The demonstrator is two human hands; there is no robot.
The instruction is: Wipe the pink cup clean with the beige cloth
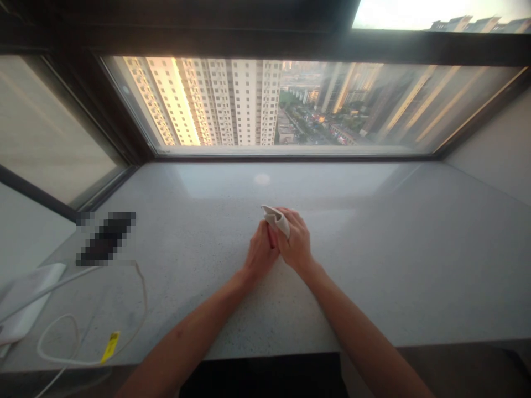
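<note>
Both hands are together above the middle of the grey sill. A folded off-white cloth (279, 220), or thick tissue, sticks up between them, its upper edge open in a loose fold. My right hand (297, 237) is closed around the right side of this cloth. Close against it, my left hand (261, 247) is curled shut at the lower left of the cloth. A reddish patch shows between the palms; I cannot tell whether it is skin or an object. Most of the fingers on both hands are hidden.
The speckled grey sill (186, 221) runs up to a dark-framed window (290, 158). At the left lie a blurred-out dark object (105, 239), a white flat box-like thing (31, 301) and a looped white cable (145, 298) with a yellow tag (110, 346).
</note>
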